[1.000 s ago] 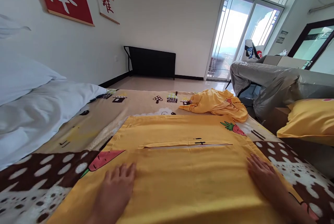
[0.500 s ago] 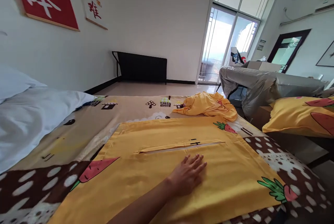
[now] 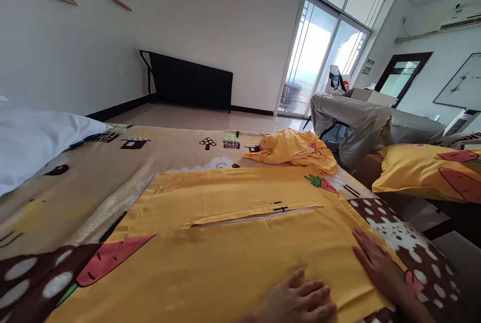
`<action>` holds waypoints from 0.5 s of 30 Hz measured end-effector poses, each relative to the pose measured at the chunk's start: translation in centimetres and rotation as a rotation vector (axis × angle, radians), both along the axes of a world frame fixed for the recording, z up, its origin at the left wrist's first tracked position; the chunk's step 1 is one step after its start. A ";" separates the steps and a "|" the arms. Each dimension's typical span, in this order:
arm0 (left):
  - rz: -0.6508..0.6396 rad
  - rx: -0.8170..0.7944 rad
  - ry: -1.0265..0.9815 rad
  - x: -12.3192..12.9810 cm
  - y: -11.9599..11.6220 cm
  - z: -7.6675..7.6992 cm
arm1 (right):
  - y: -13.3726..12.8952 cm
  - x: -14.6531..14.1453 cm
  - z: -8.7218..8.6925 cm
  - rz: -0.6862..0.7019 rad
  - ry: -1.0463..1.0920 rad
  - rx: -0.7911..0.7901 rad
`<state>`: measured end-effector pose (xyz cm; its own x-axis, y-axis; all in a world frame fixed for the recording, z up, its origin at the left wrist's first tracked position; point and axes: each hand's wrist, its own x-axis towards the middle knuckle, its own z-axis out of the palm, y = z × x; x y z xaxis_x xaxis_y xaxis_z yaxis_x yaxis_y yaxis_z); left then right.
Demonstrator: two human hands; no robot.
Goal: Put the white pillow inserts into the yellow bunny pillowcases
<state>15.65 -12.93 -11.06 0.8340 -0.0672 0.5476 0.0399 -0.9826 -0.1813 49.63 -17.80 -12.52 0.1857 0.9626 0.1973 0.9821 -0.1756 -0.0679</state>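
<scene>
Left hand [image 3: 300,299] spread, right hand [image 3: 378,263] flat, you're gripping nothing | yellow cloth [image 3: 225,263]: smoothing, it seems | next calls for even palm pressure, I'd judge

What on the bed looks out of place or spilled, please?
The yellow cloth near the far edge of the bed looks untidy: it lies bunched, whereas the yellow cover under the left hand and right hand is spread nearly flat. No spill is visible.

A yellow fabric cover [image 3: 188,273], printed with red carrots [image 3: 110,260], is laid flat, slightly rippled, its long slit [image 3: 255,218] uppermost, near the right edge of the patterned blanket [image 3: 176,147].
</scene>
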 end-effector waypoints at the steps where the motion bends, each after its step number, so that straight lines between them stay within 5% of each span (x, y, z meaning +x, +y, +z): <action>1: 0.005 -0.009 0.009 0.1 0.0 -0.1 | -0.2 1.6 -0.2 0.006 -0.049 0.003; 3: 0.010 -0.019 0.023 0.3 -0.1 -0.2 | 0.2 2.3 0.3 -0.015 -0.123 0.042; 6: 0.005 -0.018 0.029 0.6 -0.2 -0.5 | 2.6 -3.0 2.9 0.005 -0.135 0.125; 11: -0.013 -0.089 0.107 1.0 0.1 -1.7 | 8.5 -19.4 9.0 0.651 0.055 -0.049; 15: 0.008 -0.311 0.266 0.7 0.4 -1.3 | 13.4 -29.1 10.2 0.911 0.182 -0.081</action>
